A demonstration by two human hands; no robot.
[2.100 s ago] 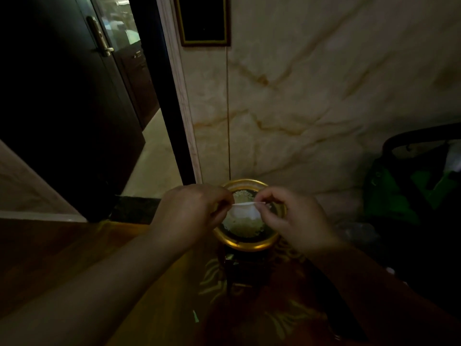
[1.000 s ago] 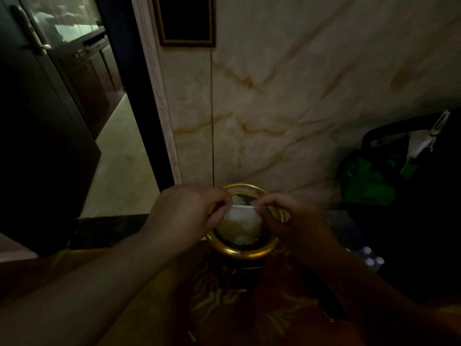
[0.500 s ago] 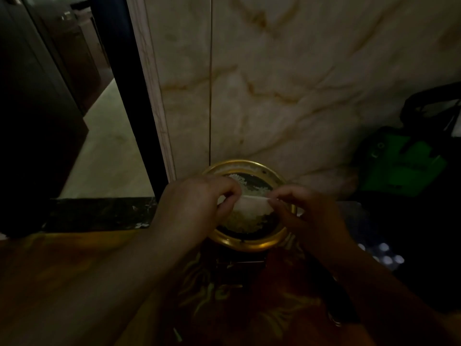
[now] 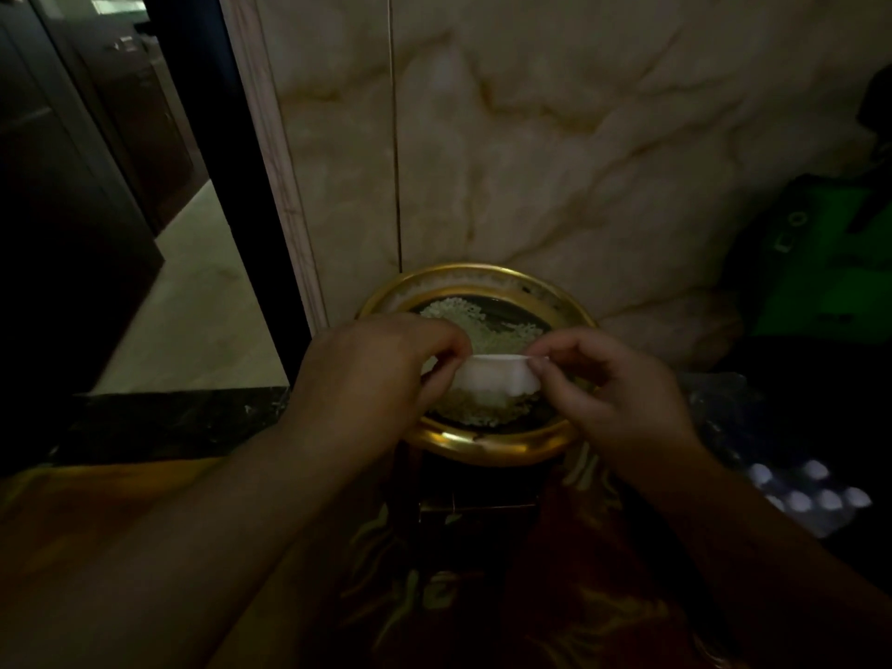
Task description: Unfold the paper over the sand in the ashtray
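Pinching a white packet [image 4: 492, 379] between them, left hand [image 4: 371, 374] and right hand [image 4: 613, 398] fingers grasp its ends above the gold bowl [image 4: 482, 446].

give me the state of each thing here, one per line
left hand: pinches the white packet's left end
right hand: pinches its right end
white packet: held stretched over the bowl
gold-rimmed bowl: upright, pale grains inside
green bag: against the wall, right

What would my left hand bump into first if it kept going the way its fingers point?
Likely the right hand: the left hand points rightward along the white piece both pinch above the gold-rimmed tray; depth is unclear.
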